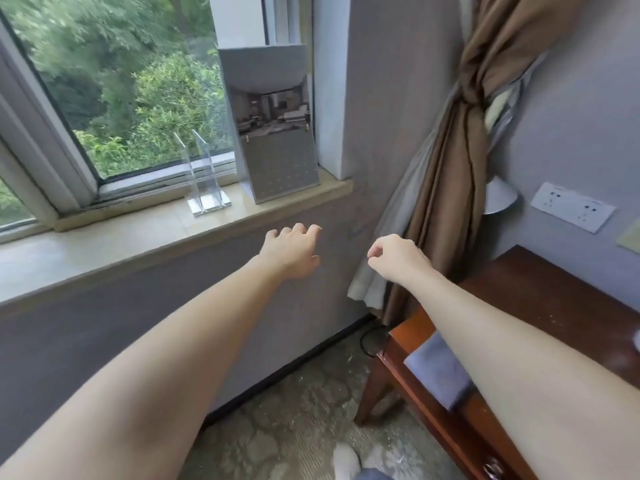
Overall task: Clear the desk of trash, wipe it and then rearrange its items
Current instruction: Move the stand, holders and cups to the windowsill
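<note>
Hands hover empty, left hand [291, 251] half-spread, right hand [394, 258] curled closed, while blue cloth [440, 372] lies lengthwise along desk [554, 289] edge.

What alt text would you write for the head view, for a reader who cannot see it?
Two bare arms reach toward a windowsill, the left hand loosely spread and the right hand curled, both holding nothing. A grey standing calendar and a clear acrylic holder stand on it; a wooden desk with a blue-grey cloth on its edge sits at right.
</note>
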`<state>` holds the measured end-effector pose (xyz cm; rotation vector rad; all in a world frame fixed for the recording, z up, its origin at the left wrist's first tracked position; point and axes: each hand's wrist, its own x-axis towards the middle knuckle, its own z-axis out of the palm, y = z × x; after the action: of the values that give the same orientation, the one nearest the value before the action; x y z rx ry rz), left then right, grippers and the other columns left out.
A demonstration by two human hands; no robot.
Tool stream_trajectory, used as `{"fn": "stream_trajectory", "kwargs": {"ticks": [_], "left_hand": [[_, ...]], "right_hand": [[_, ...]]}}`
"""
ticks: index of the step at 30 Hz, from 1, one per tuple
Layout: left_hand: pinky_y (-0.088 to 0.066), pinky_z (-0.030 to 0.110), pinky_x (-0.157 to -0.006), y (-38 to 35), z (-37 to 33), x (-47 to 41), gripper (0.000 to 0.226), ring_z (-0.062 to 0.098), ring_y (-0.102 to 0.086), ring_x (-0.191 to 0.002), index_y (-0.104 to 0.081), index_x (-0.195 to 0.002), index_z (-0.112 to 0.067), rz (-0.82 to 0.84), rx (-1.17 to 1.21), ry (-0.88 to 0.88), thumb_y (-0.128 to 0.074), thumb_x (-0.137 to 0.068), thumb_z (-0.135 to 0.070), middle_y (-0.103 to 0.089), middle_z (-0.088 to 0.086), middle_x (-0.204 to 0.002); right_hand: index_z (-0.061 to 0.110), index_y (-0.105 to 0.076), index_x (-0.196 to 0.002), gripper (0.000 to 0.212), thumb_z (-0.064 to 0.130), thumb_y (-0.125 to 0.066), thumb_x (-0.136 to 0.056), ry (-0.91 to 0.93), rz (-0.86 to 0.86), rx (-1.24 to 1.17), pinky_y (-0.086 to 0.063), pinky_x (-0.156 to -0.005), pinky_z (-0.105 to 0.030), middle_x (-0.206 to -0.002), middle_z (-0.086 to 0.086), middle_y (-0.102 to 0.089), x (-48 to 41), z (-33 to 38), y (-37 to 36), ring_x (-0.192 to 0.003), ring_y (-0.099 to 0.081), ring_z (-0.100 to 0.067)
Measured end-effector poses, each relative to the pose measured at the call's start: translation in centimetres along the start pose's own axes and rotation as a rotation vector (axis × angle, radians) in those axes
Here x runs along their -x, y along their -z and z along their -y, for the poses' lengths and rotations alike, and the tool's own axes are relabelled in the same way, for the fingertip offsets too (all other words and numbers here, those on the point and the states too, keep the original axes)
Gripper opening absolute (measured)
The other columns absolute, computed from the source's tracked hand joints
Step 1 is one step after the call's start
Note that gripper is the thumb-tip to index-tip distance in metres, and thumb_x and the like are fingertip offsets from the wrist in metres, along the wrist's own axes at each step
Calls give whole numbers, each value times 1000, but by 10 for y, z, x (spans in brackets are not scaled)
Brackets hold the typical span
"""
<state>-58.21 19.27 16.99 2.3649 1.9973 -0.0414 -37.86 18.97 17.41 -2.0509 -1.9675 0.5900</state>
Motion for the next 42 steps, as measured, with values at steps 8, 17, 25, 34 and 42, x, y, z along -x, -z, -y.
{"fn": "stream_trajectory", "kwargs": {"ticks": [8,17,25,34,42], "left_hand": [[-30,50,-107,-5,-89,-35,48,32,-50,-117,-40,-138,-18,22,-43,-264,-49,-93,-32,-51,8,-126],[-34,45,-102,-29,-213,-87,41,29,-52,-119,-49,-133,-22,82,-160,-570,-47,-92,-29,-56,5,-126],[-39,43,-99,-51,-357,-139,49,28,-54,-117,-42,-140,-25,171,-114,-793,-49,-92,-32,-55,5,-128],[-41,45,-96,-93,-528,-171,62,30,-55,-115,-27,-147,-20,281,-90,-957,-52,-93,-36,-54,8,-128],[-52,44,-85,-148,-631,-193,95,31,-60,-98,-2,-154,-23,480,135,-925,-68,-87,-35,-38,11,-136]], "right_hand": [[33,-65,-90,13,24,-56,-87,-190,-59,-23,-51,-89,-36,-109,-2,-69,29,-98,28,-103,-63,-29],[29,-62,-121,26,31,-56,-96,-414,-52,175,-48,-81,-33,-120,-2,-65,42,-213,57,-106,-62,-27],[28,-64,-115,23,25,-55,-94,-677,4,150,-48,-73,-31,-110,2,-65,60,-334,92,-98,-62,-22],[19,-48,-132,42,29,-56,-91,-952,-89,-74,-49,-78,-35,-122,-3,-59,83,-475,119,-107,-59,-25],[11,-37,-135,54,21,-63,-89,-1074,-483,-558,-42,-75,-31,-113,-5,-56,59,-577,114,-109,-58,-29]]}}
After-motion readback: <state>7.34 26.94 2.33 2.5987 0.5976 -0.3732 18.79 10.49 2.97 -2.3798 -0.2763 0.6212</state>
